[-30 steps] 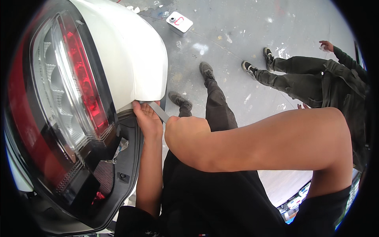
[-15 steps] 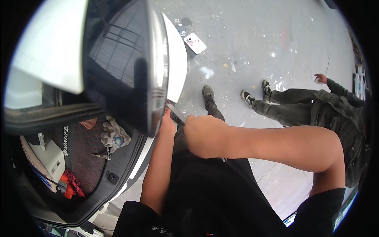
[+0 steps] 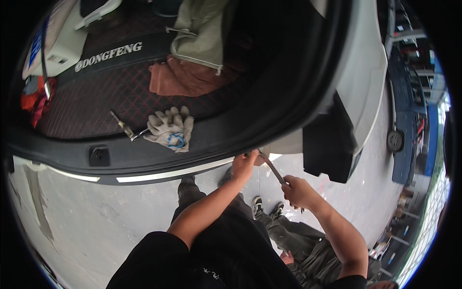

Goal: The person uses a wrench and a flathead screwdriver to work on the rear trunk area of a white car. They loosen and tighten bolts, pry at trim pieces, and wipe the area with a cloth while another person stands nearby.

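At the rear edge of the car [image 3: 358, 62]: a flat metal bar [image 3: 272, 167] slants down from the body edge toward the person's right, its upper end close to that edge; the exact contact is too small to confirm.
Right grip: the right hand [image 3: 299, 191] is closed around the lower end of the bar.
Left grip: the left hand [image 3: 243, 164] is at the body edge beside the bar's upper end; whether its fingers pinch the bar or only press the edge, I cannot tell.
Bar risk: in my judgement, a slip under uneven force could scratch the paint or strike the left fingers, since they lie just beside the tip.
Panel risk: levering too hard could crack or bend the edge.
Arm pose: the left arm [image 3: 207, 212] reaches up and forward at a slant; the right arm [image 3: 339, 233] comes from the lower right, wrist near the bar's end, hand lower than the left.
Boot sill: pale gloves [image 3: 169, 129] lie beside a hand tool [image 3: 126, 131].
Boot floor: a brown cloth [image 3: 178, 79] lies partly under a green bag [image 3: 202, 41].
Nearby floor: a co-worker's legs [image 3: 293, 236] show beyond the right arm.
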`<action>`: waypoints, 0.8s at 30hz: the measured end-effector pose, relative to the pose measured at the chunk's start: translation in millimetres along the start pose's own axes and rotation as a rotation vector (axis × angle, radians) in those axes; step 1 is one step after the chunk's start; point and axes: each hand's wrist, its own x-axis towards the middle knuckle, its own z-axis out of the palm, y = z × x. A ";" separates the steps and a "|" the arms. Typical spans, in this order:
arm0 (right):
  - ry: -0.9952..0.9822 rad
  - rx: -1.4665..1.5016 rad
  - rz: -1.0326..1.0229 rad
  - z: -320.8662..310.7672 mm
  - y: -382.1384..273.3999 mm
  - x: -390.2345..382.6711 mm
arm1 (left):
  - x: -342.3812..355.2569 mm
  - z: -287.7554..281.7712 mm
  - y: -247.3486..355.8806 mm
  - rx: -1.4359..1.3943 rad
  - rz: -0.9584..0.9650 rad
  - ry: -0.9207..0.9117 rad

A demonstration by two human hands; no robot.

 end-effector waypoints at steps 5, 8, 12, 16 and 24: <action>0.337 -0.460 -0.256 24.2 10.7 -30.9 | -7.5 5.3 -1.9 0.078 -0.018 0.041; 0.352 -0.380 -0.484 24.3 -34.5 -73.4 | -4.8 -2.4 11.9 0.046 0.056 0.106; 0.392 -0.282 -0.661 50.8 -89.9 -37.6 | -13.5 -18.6 42.2 0.123 -0.131 -0.117; 0.744 -0.299 -0.903 86.3 -164.1 34.1 | 14.3 36.1 -48.7 -0.949 -0.084 -0.135; 0.723 0.321 -0.496 136.0 -6.2 42.2 | 1.7 -15.3 14.7 0.003 -0.032 -0.139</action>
